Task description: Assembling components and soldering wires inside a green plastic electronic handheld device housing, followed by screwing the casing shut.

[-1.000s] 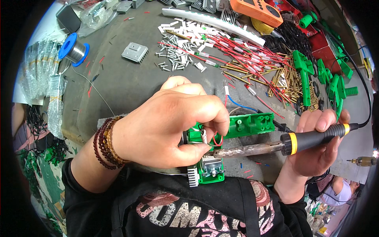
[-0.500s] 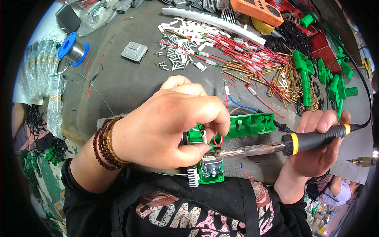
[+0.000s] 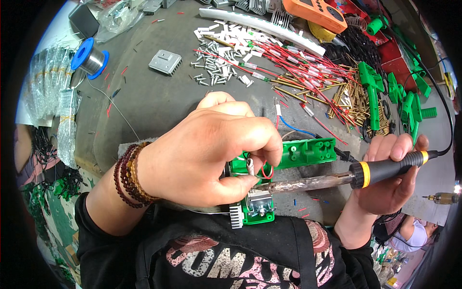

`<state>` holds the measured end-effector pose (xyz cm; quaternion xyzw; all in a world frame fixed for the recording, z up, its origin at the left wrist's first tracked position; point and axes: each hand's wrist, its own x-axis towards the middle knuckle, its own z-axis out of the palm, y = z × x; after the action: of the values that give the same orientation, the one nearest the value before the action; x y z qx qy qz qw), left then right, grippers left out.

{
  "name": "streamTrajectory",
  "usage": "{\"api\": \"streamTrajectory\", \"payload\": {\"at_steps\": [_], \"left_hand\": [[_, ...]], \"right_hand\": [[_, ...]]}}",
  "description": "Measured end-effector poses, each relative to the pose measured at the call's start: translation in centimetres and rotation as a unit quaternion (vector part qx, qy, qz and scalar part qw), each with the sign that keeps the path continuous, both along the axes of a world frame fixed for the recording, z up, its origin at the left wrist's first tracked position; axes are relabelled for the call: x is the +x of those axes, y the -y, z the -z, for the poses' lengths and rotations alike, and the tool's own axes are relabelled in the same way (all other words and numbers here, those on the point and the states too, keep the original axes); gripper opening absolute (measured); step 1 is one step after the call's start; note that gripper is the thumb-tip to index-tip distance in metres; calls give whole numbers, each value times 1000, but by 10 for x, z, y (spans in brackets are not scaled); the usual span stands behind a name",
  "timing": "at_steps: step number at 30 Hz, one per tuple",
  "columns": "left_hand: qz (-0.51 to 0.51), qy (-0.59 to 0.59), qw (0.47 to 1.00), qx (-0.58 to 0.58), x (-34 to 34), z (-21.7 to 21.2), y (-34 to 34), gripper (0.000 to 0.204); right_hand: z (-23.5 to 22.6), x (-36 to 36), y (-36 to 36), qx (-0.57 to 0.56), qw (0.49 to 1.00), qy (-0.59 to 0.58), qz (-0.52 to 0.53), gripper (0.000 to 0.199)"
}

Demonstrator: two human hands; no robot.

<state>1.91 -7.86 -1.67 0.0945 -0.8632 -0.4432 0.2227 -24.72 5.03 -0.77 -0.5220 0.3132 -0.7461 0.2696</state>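
Note:
My right hand [image 3: 392, 180] is wrapped round the black, yellow-ringed handle of a soldering iron [image 3: 313, 182]. Its hot end points left, with the tip close to my left thumb over an open green plastic housing [image 3: 304, 154]. Above the housing, my left hand [image 3: 219, 151] is closed, thumb and fingers pinching a white-sleeved wire [image 3: 250, 167]. A red wire [image 3: 267, 171] loops out beside those fingers. Below them a silver metal part [image 3: 260, 202] sits in the housing, next to a finned heat sink [image 3: 236, 216]. My left hand hides the housing's left part and the exact joint.
A solder spool [image 3: 90, 59] stands at the left, its strand trailing toward my hands. Beyond my hands lie screws [image 3: 214, 62], red-wired indicator lamps [image 3: 293, 60], brass rods [image 3: 344, 98] and a square heat sink [image 3: 165, 62]. The iron's cord [image 3: 451, 125] curves along the right.
The soldering iron's handle has shifted slightly right. My left hand keeps its pinch over the housing, and the view has moved only a little.

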Motion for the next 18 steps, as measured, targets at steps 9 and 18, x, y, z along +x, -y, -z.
{"api": "streamTrajectory", "payload": {"at_steps": [9, 18], "left_hand": [[-1, 0, 1000, -2, 0, -1, 0, 25], [-3, -3, 1000, -2, 0, 1, -1, 25]], "right_hand": [[2, 3, 1, 13, 1000, 15, -10, 51], [3, 5, 4, 31, 999, 15, -13, 50]]}}
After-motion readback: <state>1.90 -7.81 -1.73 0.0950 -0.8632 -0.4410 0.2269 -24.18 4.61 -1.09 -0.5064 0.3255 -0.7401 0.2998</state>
